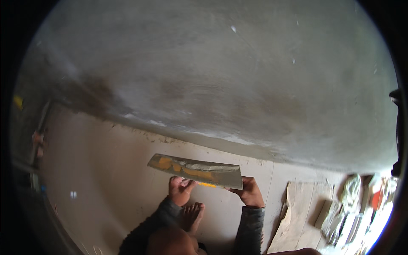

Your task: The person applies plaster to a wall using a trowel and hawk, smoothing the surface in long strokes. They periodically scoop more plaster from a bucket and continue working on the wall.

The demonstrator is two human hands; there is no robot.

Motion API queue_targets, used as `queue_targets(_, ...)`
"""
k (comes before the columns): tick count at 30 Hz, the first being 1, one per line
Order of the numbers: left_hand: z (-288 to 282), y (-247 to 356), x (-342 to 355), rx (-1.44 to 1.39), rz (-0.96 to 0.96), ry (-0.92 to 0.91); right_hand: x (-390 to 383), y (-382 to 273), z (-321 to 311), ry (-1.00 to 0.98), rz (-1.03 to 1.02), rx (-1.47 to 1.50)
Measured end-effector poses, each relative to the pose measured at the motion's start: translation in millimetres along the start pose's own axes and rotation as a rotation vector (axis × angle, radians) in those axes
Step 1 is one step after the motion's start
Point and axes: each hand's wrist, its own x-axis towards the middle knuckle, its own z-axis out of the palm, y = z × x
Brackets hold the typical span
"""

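A long plastering float [195, 171], yellow and thickly smeared with grey plaster, is held level in front of me, above the floor. Its left end tapers and its right end is cut straight. My left hand [180, 191] is closed at the near edge of the float, beside a strip of yellow that may be its handle. At the straight right end, my right hand [250, 193] grips the corner, with its fingers partly hidden behind the board. Beyond the float rises a grey plastered wall [221, 76], apart from it.
The pale floor [97, 170] meets the wall along a slanting, plaster-spattered edge. My bare foot [193, 216] is below the left hand. To the right lie a torn cardboard sheet [297, 216], a grey block [325, 214], crumpled plastic [352, 187] and a red-orange item [377, 199].
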Motion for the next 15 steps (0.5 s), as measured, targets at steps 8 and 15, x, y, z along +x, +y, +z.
queue_targets(8,3,69,-16,0.266,-0.189,0.190,18,10,-11,-0.290,-0.096,0.140)
queue_targets(15,-46,19,13,0.345,-0.320,0.154,66,86,25,-0.266,-0.187,0.200)
